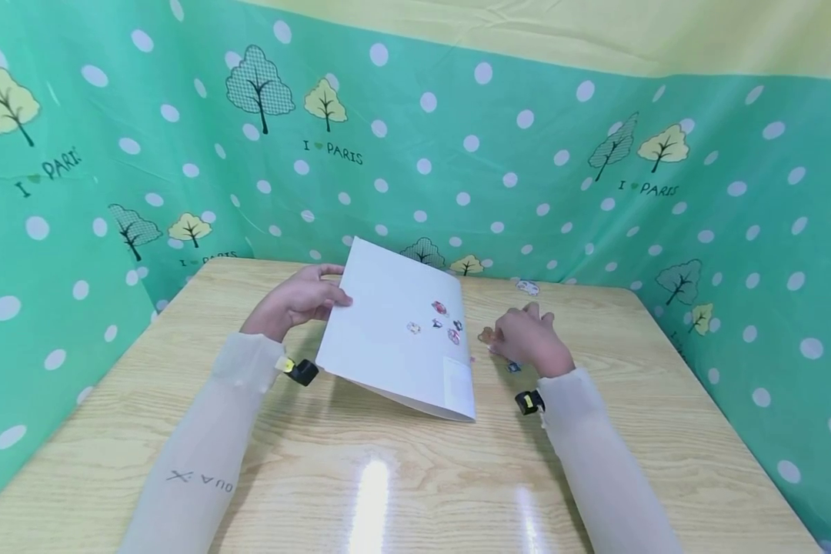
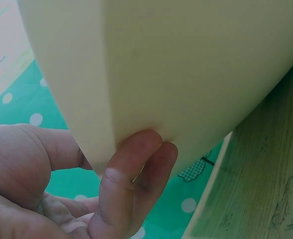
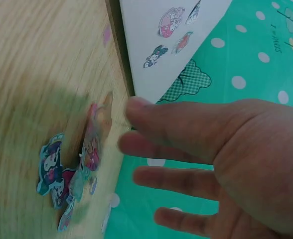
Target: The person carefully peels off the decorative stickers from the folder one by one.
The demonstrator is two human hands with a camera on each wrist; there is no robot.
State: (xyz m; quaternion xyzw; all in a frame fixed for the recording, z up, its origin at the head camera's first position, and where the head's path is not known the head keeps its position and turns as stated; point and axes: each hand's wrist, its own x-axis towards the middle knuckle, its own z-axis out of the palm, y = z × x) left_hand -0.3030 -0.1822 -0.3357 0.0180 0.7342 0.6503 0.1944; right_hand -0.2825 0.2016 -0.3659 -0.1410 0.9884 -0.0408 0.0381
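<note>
A white card folder is held tilted up off the table, several small cartoon stickers on its front. My left hand pinches its left edge; in the left wrist view two curled fingers press one face while another digit goes behind the edge. Over the table to the folder's right is my right hand, its fingertips close beside a brown sticker. In the right wrist view its fingers are extended, with a gap between thumb and forefinger. Loose stickers lie in a cluster near them.
A pale sticker lies near the table's back edge. A small pink piece lies close to the folder's right edge. Behind the wooden table hangs a green dotted curtain, which also runs along both sides.
</note>
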